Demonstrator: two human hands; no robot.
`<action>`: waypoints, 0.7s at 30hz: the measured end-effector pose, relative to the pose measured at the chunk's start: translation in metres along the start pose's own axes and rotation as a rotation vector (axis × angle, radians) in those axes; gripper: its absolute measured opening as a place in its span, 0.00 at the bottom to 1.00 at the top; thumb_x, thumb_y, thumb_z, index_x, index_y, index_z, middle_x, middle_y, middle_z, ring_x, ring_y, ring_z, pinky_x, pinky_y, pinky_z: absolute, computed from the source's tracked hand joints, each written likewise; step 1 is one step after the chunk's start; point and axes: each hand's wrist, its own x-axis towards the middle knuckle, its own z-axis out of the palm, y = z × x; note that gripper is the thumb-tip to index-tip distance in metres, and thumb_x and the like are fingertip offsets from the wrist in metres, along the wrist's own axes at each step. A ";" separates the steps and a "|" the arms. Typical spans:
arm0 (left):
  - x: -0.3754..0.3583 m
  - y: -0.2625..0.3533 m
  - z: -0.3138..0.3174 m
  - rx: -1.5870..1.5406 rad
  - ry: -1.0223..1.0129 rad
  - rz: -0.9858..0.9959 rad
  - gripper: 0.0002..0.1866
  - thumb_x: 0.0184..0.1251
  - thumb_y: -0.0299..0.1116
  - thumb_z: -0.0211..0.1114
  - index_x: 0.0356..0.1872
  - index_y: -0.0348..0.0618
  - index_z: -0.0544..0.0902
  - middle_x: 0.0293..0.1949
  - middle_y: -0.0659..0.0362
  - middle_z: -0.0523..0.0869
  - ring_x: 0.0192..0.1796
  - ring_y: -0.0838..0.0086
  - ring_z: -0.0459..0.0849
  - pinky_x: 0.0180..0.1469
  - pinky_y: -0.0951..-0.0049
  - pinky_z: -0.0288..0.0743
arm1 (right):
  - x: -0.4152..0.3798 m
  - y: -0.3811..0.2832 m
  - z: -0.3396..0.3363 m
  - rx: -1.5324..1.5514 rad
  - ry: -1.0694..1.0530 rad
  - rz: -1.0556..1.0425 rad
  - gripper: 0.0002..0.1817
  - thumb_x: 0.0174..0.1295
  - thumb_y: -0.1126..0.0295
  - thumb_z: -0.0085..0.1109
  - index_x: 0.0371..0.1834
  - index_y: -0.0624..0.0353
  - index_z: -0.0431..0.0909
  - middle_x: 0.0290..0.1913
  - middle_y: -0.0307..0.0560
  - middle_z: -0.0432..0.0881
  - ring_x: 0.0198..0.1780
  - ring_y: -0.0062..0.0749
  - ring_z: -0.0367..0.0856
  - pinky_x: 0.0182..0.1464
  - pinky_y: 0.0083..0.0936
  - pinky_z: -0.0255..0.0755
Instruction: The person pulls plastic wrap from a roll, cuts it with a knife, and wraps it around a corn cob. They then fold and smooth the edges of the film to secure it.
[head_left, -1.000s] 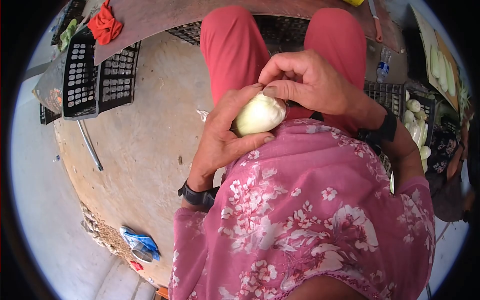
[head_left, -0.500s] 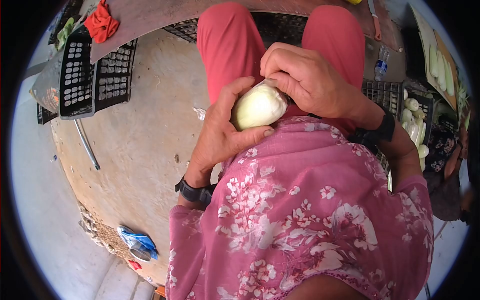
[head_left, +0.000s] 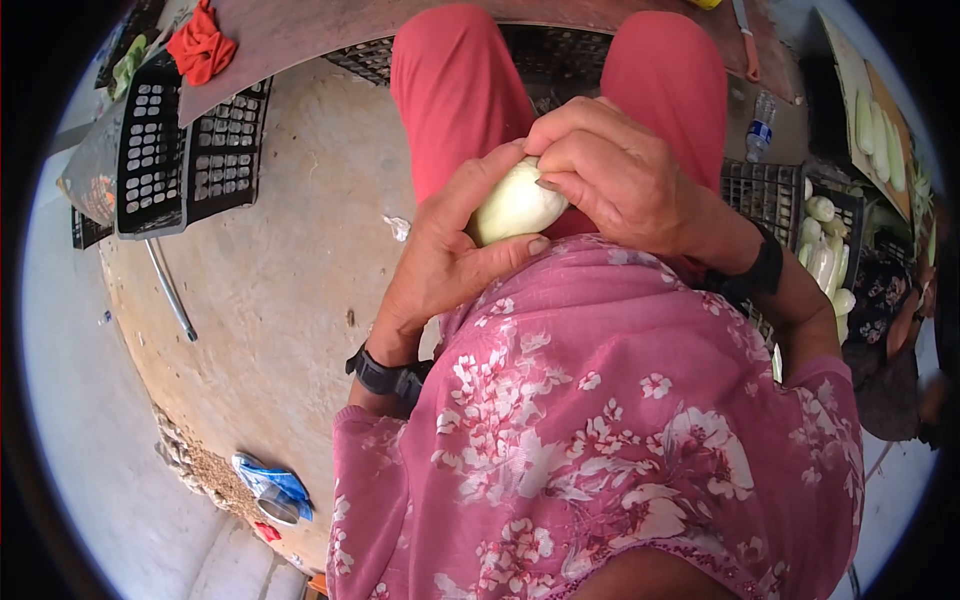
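vegetable (head_left: 518, 212), pale and rounded, sits in the left hand (head_left: 445, 238), clasped between thumb and fingers; the right hand (head_left: 625, 180) pinches at its upper end. well left of both stands a black crate (head_left: 188, 160).

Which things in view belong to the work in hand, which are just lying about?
In the job:
pale vegetable
left hand, holding it
right hand, at its end
similar vegetables, at right (likely)

Apparently lying about:
red cloth
plastic bottle
white scrap
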 end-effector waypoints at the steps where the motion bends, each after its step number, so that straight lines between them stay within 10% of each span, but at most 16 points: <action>1: 0.002 0.000 0.000 -0.041 0.018 -0.005 0.38 0.55 0.31 0.79 0.69 0.40 0.72 0.59 0.53 0.81 0.61 0.69 0.80 0.63 0.69 0.72 | -0.001 0.002 0.001 -0.009 0.017 -0.011 0.06 0.57 0.78 0.63 0.36 0.62 0.77 0.43 0.46 0.81 0.43 0.39 0.81 0.46 0.32 0.74; 21: 0.007 0.023 -0.022 -0.316 0.125 0.056 0.40 0.54 0.28 0.74 0.70 0.41 0.66 0.60 0.54 0.80 0.63 0.69 0.77 0.67 0.67 0.67 | 0.027 -0.004 -0.025 0.305 0.044 0.067 0.24 0.47 0.78 0.76 0.49 0.58 0.79 0.49 0.45 0.80 0.51 0.38 0.80 0.53 0.32 0.77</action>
